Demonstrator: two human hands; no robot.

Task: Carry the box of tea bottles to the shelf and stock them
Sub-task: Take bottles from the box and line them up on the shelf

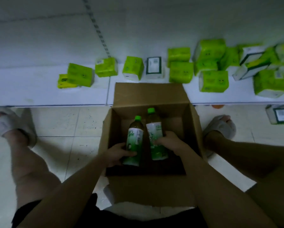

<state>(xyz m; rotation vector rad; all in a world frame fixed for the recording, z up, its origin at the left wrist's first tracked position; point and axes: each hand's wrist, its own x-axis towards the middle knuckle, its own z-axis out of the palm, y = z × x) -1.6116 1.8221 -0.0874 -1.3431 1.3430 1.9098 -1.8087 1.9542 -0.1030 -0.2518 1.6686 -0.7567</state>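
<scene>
Cardboard box point(147, 186) down on floor between knees, flaps open, carrying apparently done. Left hand point(115, 155) wrapped round one tea bottle point(133, 143), right hand point(168, 142) round another point(155, 139), both over box. Beyond, low white shelf point(47, 92) with green packs point(79, 76), no bottles visible yet. Stocking barely begun, by the look.

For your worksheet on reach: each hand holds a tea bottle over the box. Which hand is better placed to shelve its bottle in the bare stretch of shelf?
Probably the left hand: the shelf is bare on its side, while packs crowd the right.
</scene>
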